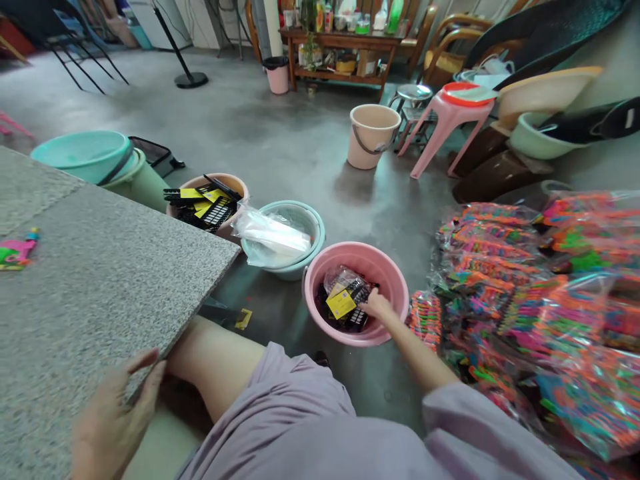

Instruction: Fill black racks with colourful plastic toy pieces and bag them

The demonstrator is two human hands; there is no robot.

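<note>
Left hand (113,413) on the gray surface (150,233), right hand (375,305) in the pink bucket (393,283).
At eight o'clock, the left fingers pinch the surface's edge. Near five o'clock, a yellow card (341,304) and black pieces (358,317) sit in the bucket by the right fingers; I can't tell if those grip.

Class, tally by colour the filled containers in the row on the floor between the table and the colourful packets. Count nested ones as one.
Peach container, holding black-and-yellow items: 1
Pale blue-green basin, topped with clear plastic: 1
Pink bucket, right hand inside: 1
Total: 3
</note>
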